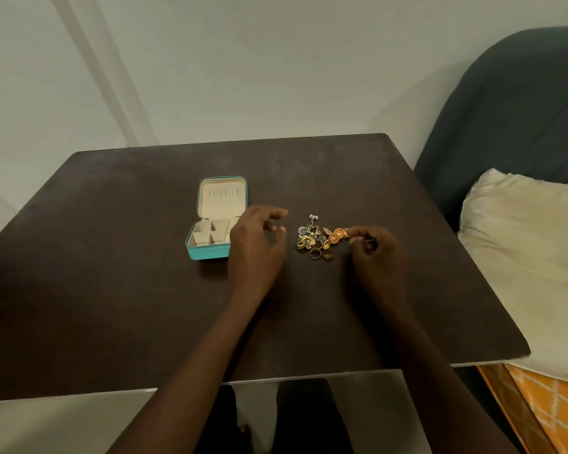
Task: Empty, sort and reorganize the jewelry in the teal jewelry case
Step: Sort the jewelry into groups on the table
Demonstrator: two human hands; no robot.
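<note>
Centrally on the dark tabletop (112, 257) sits the teal case (210, 231), lid flipped open away from the person, its cream compartments showing nothing inside that can be made out. Just right of it hovers the left hand (256, 244), fingers loosely curled and relaxed, holding nothing, its back covering the case's right corner. Between the two hands lies the jewelry heap (318, 239): rings at its near edge, silver flower pieces at the far side, orange-gold discs on the right. Touching the heap's right end, the right hand (374, 250) pinches a thin pin-like piece between thumb and fingertips; what it belongs to is too small to tell. A pillow (522, 257) lies to the right.
</note>
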